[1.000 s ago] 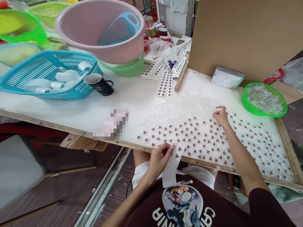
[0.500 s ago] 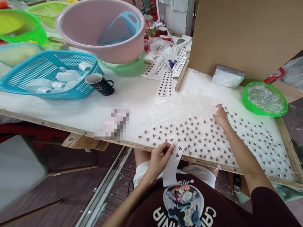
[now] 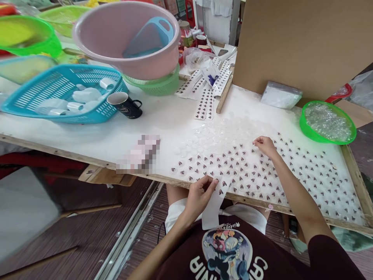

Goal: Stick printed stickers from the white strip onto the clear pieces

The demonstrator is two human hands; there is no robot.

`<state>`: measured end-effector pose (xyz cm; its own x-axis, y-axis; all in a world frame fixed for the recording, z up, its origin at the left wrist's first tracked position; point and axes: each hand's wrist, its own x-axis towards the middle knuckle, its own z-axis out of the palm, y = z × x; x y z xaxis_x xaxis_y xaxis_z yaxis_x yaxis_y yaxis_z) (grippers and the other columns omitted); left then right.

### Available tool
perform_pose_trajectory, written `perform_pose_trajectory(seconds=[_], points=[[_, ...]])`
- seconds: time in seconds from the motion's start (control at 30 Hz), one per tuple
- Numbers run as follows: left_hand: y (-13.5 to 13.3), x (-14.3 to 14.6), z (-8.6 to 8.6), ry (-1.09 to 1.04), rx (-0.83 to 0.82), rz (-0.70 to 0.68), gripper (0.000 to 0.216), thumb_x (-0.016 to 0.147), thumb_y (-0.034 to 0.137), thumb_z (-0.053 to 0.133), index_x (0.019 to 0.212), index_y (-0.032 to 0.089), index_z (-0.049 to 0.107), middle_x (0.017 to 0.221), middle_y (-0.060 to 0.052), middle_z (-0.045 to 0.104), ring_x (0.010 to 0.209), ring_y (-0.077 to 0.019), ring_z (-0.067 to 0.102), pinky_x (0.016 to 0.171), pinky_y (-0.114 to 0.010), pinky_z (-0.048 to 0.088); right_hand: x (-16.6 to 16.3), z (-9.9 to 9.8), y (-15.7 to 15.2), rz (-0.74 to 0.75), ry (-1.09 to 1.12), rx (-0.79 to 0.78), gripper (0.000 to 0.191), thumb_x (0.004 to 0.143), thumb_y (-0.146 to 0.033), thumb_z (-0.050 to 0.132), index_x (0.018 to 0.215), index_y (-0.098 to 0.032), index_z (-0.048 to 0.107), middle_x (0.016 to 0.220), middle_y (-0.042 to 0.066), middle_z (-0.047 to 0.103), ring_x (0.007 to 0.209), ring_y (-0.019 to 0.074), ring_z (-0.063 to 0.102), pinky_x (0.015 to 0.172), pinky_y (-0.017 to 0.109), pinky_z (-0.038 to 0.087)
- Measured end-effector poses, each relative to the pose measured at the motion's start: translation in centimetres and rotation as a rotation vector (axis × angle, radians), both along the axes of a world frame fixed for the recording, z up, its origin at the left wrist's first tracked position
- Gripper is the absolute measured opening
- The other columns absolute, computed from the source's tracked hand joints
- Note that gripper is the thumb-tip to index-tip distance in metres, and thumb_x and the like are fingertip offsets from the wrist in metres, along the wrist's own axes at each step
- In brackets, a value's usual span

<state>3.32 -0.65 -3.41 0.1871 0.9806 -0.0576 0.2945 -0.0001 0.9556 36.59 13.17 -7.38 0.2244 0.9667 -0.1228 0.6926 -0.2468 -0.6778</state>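
Observation:
My left hand (image 3: pixel 199 194) pinches a white sticker strip (image 3: pixel 214 202) at the table's near edge; the strip hangs down toward my lap with a few dark stickers at its top. My right hand (image 3: pixel 264 146) rests on the white board (image 3: pixel 163 116) with fingers curled together, fingertips among rows of small clear domes (image 3: pixel 233 128). Many domes toward the right and front carry dark stickers (image 3: pixel 305 171); those behind my right hand are bare. I cannot make out whether the fingertips hold a sticker.
A green bowl of clear domes (image 3: pixel 328 122) stands at the right, a cardboard sheet (image 3: pixel 291 42) behind it. More sticker strips (image 3: pixel 205 103), a black mug (image 3: pixel 125 105), a blue basket (image 3: pixel 62 95) and a pink basin (image 3: pixel 128 37) lie at the back left.
My right hand has moved a little left and toward me across the domes. The left hand stays on the strip.

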Motion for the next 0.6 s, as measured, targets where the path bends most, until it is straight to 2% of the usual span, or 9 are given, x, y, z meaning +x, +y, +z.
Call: perform_pose_trajectory(seconds=[0.17, 0.4, 0.53, 0.6], points=[[0.1, 0.0, 0.0, -0.009, -0.020, -0.005, 0.037, 0.092, 0.045, 0.057, 0.067, 0.017, 0.055, 0.062, 0.001, 0.051, 0.061, -0.0130, 0.044, 0.057, -0.024, 0.034, -0.9, -0.1, 0.4, -0.026, -0.045, -0.041, 0.010, 0.078, -0.025, 0.059, 0.075, -0.020, 0.067, 0.080, 0.005, 0.074, 0.072, 0.0183, 0.066, 0.067, 0.028, 0.047], [0.2, -0.1, -0.1, -0.009, -0.010, 0.001, 0.037, 0.091, 0.045, 0.057, 0.066, 0.017, 0.054, 0.061, 0.002, 0.050, 0.060, -0.0124, 0.043, 0.057, -0.024, 0.034, -1.9, -0.2, 1.0, -0.025, -0.193, -0.085, 0.005, 0.077, -0.021, 0.062, 0.073, -0.023, 0.060, 0.077, 0.002, 0.071, 0.079, 0.0199, 0.065, 0.078, 0.030, 0.043], [0.3, -0.2, -0.1, -0.014, -0.017, 0.005, 0.037, 0.091, 0.044, 0.057, 0.065, 0.018, 0.053, 0.061, 0.002, 0.049, 0.060, -0.0124, 0.044, 0.057, -0.024, 0.035, -2.1, 0.0, 1.0, -0.033, -0.252, -0.098, 0.012, 0.077, -0.025, 0.068, 0.083, -0.024, 0.057, 0.068, -0.001, 0.065, 0.078, 0.0224, 0.062, 0.084, 0.035, 0.040], [0.3, -0.3, -0.1, -0.015, -0.015, 0.006, 0.037, 0.092, 0.044, 0.057, 0.065, 0.018, 0.053, 0.061, 0.002, 0.049, 0.060, -0.0126, 0.044, 0.057, -0.024, 0.035, -2.2, 0.2, 0.7, -0.027, -0.253, -0.098, 0.013, 0.077, -0.027, 0.069, 0.081, -0.024, 0.056, 0.065, -0.002, 0.063, 0.074, 0.0217, 0.060, 0.084, 0.035, 0.039]])
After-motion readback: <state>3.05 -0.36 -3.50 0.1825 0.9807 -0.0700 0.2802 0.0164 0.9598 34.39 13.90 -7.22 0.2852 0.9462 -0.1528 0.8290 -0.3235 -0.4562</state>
